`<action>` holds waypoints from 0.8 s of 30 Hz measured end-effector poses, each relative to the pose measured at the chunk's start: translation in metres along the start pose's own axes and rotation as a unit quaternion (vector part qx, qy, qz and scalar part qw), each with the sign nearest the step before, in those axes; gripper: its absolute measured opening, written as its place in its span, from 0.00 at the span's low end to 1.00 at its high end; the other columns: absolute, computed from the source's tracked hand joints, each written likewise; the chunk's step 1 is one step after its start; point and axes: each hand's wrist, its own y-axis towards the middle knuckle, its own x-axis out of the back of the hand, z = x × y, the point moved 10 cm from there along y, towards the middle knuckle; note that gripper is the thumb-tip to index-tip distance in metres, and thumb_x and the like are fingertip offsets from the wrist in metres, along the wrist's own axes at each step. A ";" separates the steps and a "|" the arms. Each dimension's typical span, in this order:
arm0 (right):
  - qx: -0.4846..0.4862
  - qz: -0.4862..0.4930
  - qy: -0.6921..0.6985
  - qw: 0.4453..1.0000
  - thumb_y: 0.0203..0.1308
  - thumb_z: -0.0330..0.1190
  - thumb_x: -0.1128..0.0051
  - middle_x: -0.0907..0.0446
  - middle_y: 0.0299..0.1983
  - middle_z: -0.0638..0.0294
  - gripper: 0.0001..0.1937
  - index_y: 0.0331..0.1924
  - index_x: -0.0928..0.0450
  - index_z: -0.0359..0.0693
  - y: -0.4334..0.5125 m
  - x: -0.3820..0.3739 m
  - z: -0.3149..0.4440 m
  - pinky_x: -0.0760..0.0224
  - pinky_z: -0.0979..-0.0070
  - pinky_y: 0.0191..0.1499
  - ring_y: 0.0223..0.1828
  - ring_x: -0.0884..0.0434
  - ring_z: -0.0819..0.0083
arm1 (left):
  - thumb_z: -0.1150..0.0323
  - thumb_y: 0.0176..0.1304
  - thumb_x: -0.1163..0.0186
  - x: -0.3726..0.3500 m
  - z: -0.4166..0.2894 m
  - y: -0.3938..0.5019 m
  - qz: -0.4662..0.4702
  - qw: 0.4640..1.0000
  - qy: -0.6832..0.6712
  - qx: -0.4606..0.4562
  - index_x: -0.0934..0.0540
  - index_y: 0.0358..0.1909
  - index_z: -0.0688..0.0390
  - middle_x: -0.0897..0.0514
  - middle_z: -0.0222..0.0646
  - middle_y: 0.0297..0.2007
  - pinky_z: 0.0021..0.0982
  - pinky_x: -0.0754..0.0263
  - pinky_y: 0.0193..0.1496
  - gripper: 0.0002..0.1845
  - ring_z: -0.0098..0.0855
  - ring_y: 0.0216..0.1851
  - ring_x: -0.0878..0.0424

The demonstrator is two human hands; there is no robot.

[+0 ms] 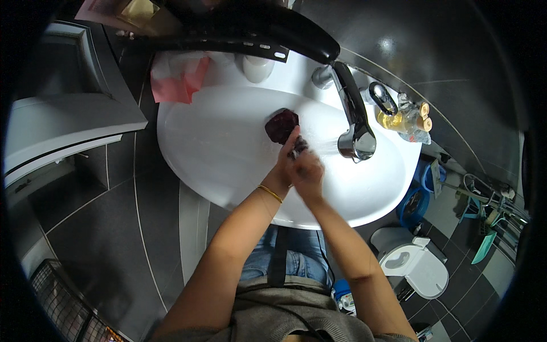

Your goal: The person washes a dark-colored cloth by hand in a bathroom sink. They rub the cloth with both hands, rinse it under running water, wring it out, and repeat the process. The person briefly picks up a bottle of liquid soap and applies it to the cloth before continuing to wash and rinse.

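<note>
A dark maroon cloth item (282, 125), wet and bunched, hangs from my hands over the white washbasin (205, 141). My left hand (287, 156), below a gold bangle, grips it; part of the cloth sticks out past the fingers. My right hand (308, 171) is pressed against the same cloth and looks blurred, its fingers curled. Just right of the hands, water sprays from the chrome faucet head (357, 144). Where one hand's grip ends and the other's begins is partly hidden.
Pink-and-white packaging (181, 81) and a white container (257, 68) rest on the basin's back ledge. Small bottles with yellow liquid (393, 119) stand by the chrome tap handle (381, 98). A toilet (410, 260) and blue buckets (413, 205) are at lower right. A cabinet juts in at left.
</note>
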 end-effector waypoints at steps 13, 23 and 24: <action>-0.425 -0.043 0.110 0.898 0.62 0.34 0.48 0.23 0.32 0.58 0.10 0.36 0.25 0.34 -0.011 -0.002 -0.118 0.30 0.71 0.37 0.32 0.26 0.72 | 0.59 0.63 0.40 0.024 -0.017 -0.033 -0.417 0.878 0.156 -0.176 0.22 0.34 0.55 0.21 0.27 0.34 0.29 0.28 0.42 0.10 0.24 0.36 0.23; -0.184 0.072 0.015 0.980 0.63 0.31 0.46 0.25 0.31 0.57 0.08 0.40 0.30 0.36 0.032 0.003 -0.070 0.31 0.70 0.37 0.32 0.26 0.68 | 0.51 0.66 0.44 0.035 -0.018 -0.054 -0.463 0.854 0.190 -0.142 0.22 0.37 0.56 0.20 0.28 0.33 0.28 0.26 0.38 0.17 0.25 0.33 0.22; -0.176 0.074 0.012 0.982 0.62 0.30 0.46 0.25 0.31 0.56 0.08 0.40 0.30 0.36 0.019 0.000 -0.072 0.31 0.68 0.35 0.30 0.26 0.66 | 0.51 0.66 0.44 0.028 -0.011 -0.043 -0.439 0.872 0.179 -0.121 0.22 0.37 0.56 0.20 0.29 0.33 0.29 0.26 0.38 0.17 0.25 0.33 0.22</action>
